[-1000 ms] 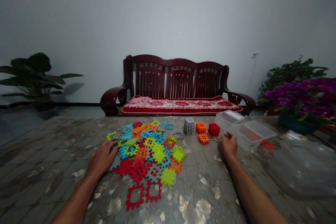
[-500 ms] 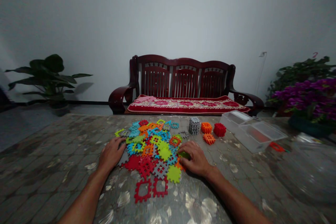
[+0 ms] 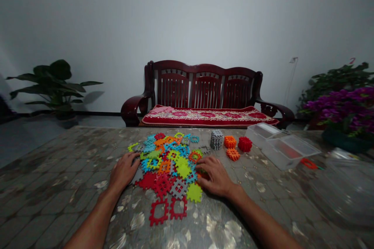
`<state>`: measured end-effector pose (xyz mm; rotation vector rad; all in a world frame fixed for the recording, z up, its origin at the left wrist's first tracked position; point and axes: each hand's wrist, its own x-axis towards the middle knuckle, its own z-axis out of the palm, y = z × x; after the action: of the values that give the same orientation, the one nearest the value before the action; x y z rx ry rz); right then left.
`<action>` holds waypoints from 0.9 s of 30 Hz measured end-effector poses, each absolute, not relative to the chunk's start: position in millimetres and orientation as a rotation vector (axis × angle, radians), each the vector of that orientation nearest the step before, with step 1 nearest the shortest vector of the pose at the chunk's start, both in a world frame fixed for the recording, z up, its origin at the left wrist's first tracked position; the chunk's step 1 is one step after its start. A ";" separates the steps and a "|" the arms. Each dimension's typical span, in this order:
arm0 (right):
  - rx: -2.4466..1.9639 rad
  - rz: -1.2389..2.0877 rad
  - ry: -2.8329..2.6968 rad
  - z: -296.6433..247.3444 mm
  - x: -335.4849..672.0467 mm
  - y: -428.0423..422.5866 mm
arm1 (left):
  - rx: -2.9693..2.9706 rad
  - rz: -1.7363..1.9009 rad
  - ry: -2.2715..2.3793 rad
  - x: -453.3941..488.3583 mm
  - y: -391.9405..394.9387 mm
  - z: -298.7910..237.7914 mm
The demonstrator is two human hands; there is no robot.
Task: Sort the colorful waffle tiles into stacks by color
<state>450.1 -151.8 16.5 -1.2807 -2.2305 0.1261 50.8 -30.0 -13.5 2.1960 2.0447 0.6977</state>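
A loose pile of interlocking plastic waffle-block pieces (image 3: 163,159) in red, blue, lime, orange and grey lies on the stone-patterned table (image 3: 58,163). My left hand (image 3: 124,171) rests flat on the pile's left edge, beside a grey piece (image 3: 136,177). My right hand (image 3: 213,177) curls over the pile's right edge, its fingers covering a few pieces, so any grip is hidden. Two red square frames (image 3: 159,212) lie nearest me. Behind the pile stand a grey stack (image 3: 216,140), an orange stack (image 3: 230,142), a red stack (image 3: 244,144) and a low orange stack (image 3: 233,154).
A clear plastic box (image 3: 282,148) with its lid open stands right of the stacks. Beyond it lie a red-orange piece (image 3: 308,163) and a clear plastic dome (image 3: 344,186). A wooden sofa (image 3: 204,93), a leafy plant (image 3: 54,81) and purple flowers (image 3: 341,105) stand behind the table.
My right hand has moved left from beside the clear box onto the pile's right edge. My left hand stays at the pile, and the view has shifted slightly.
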 end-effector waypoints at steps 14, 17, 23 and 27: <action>-1.442 0.028 -2.184 9.9 449.4 -149.2 | 2.177 0.698 2.034 52.3 -31.1 -10.6; -1.466 0.065 -2.126 7.0 449.3 -147.4 | 2.171 0.717 2.038 52.5 -31.4 -10.1; -1.439 0.062 -2.057 1.4 453.0 -145.3 | 2.173 0.736 2.034 52.6 -31.7 -10.0; -1.381 0.074 -1.951 6.1 456.1 -146.3 | 2.170 0.707 2.048 54.0 -33.1 -6.6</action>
<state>456.1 -146.3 6.1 -1.3813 -1.9507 0.0743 54.0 -33.1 -6.6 2.1699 2.0483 0.7069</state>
